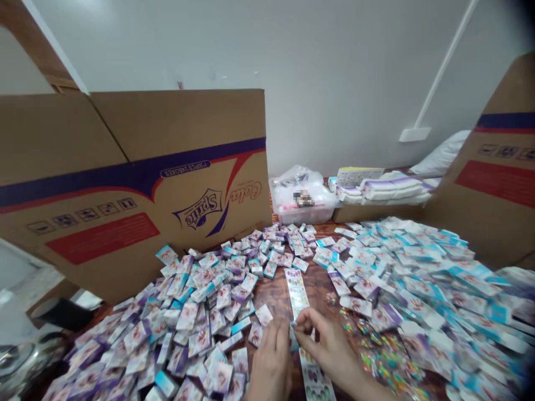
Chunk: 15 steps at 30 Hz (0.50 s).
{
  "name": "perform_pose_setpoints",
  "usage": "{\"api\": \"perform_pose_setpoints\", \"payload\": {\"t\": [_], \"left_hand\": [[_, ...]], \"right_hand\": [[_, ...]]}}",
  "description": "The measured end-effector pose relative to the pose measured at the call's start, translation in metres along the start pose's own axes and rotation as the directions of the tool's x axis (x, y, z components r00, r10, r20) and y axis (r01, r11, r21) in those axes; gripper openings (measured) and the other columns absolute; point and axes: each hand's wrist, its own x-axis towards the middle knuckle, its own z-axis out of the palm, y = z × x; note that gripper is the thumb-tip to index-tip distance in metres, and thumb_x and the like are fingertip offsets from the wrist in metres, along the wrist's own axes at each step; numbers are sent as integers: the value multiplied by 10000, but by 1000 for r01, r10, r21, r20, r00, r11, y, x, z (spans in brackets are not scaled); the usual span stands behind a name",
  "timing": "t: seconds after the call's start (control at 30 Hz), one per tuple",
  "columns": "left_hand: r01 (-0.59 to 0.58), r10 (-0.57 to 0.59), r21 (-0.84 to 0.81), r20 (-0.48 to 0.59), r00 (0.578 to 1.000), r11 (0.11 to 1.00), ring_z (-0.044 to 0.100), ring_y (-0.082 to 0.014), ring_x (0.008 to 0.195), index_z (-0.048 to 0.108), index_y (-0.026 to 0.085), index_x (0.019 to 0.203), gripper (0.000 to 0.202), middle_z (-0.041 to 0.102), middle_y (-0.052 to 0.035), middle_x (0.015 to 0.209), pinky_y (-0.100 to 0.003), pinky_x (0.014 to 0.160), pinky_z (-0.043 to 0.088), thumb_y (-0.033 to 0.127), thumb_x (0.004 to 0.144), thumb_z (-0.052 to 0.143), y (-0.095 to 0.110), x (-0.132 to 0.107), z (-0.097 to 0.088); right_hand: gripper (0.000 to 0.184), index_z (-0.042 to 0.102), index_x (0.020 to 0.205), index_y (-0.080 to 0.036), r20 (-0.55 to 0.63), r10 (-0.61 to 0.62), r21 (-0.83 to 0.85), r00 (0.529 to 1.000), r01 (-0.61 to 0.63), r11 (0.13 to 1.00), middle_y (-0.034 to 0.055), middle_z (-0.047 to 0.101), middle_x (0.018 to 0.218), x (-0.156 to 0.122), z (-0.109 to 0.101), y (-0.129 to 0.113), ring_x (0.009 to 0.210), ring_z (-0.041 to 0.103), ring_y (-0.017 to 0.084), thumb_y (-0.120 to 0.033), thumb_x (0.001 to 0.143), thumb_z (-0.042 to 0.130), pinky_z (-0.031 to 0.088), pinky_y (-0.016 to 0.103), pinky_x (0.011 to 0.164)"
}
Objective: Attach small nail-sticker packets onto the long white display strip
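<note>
Both of my hands meet low in the middle of the head view, over a long strip of printed stickers (297, 291). Between them is a small blue-and-white carton (293, 340), mostly covered by fingers. My left hand (272, 356) is closed against its left side. From the right, my right hand (324, 340) pinches its upper end with thumb and bent fingers. A large heap of small filled cartons (209, 312) lies left of my hands. To the right are many flattened cartons (418, 278) and a scatter of small colourful wrapped packets (384, 356).
Tall cardboard boxes stand at left (137, 184) and right (501, 184). A clear plastic tub (307, 211) and an open box of white-purple packs (380, 211) sit at the back. A shiny metal kettle (29, 362) and a black cylinder (62, 313) are at far left.
</note>
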Motion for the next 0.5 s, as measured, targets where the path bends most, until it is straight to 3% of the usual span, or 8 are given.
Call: {"api": "perform_pose_setpoints", "payload": {"t": [0.07, 0.13, 0.23, 0.33, 0.4, 0.5], "left_hand": [[56, -53, -65, 49, 997, 996, 512, -238, 1135, 366, 115, 1291, 609, 543, -163, 1196, -401, 913, 480, -37, 702, 357, 5, 5, -12], [108, -97, -135, 85, 992, 985, 527, -228, 1106, 368, 126, 1294, 558, 551, -156, 1171, -404, 915, 478, -4, 752, 370, 8, 10, -26], [181, -161, -223, 104, 981, 958, 521, -231, 1119, 351, 159, 1317, 541, 538, -143, 1195, -425, 934, 461, 43, 791, 401, 7, 16, -39], [231, -194, -313, 147, 970, 921, 517, -218, 1137, 340, 202, 1330, 553, 528, -117, 1230, -412, 949, 452, 69, 803, 440, 5, 17, -44], [254, -200, -362, 180, 963, 897, 526, -208, 1130, 357, 215, 1316, 530, 535, -102, 1230, -395, 950, 452, 95, 812, 469, 6, 16, -46], [270, -203, -392, 203, 958, 880, 551, -206, 1088, 402, 212, 1270, 483, 561, -94, 1184, -377, 924, 466, 112, 808, 499, 8, 16, -47]], "right_hand": [[56, 556, 838, -197, -10, -73, -94, 997, 72, 993, -2, 619, 738, 1, -1, -5, 702, 585, 147, -223, 865, 514, 439, 236, 624], [117, 583, 884, -195, -6, -233, -239, 972, 225, 944, 32, 639, 791, 0, -2, -9, 764, 582, 169, -221, 894, 469, 450, 272, 677], [175, 603, 1000, -200, 113, -474, -429, 873, 473, 770, 75, 667, 896, -1, -3, -7, 858, 566, 212, -249, 902, 467, 461, 336, 740], [201, 599, 1058, -215, 232, -555, -466, 799, 592, 657, 71, 668, 1022, -2, -6, -2, 941, 546, 231, -233, 892, 488, 466, 364, 783], [215, 601, 1067, -222, 217, -555, -440, 803, 588, 678, 60, 672, 980, 0, -9, -2, 941, 538, 224, -204, 899, 467, 470, 358, 784], [196, 608, 1039, -223, 140, -489, -348, 861, 506, 789, 58, 650, 882, 2, -13, -9, 914, 535, 214, -211, 900, 470, 478, 351, 770]]}}
